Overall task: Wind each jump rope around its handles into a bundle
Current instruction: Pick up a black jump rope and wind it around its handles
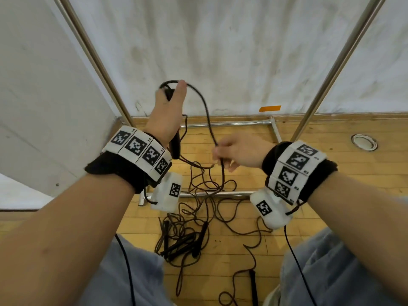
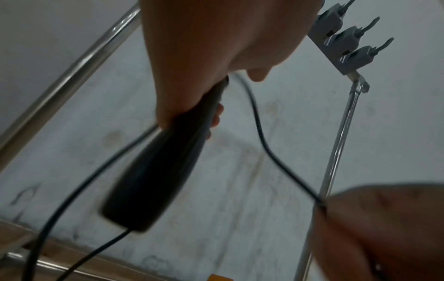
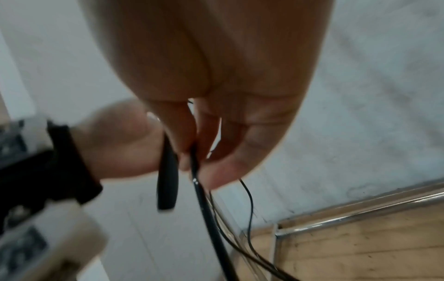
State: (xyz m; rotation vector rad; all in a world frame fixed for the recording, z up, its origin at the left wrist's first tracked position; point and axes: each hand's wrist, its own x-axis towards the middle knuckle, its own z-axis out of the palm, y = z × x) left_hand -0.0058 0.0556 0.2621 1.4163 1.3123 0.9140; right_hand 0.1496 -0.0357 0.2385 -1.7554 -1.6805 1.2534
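- Left hand (image 1: 167, 111) gripped handles (image 1: 175, 142) upright, long axis vertical.
- Right hand (image 1: 237, 151) pinched rope (image 1: 207, 115), right of and just below handles; nearer for winding.
- Slack rope on floor (image 1: 331, 173) beneath both hands.

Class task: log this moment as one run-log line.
left hand: grips handles upright | right hand: pinches rope | winding: not yet visible | floor: more ropes tangled
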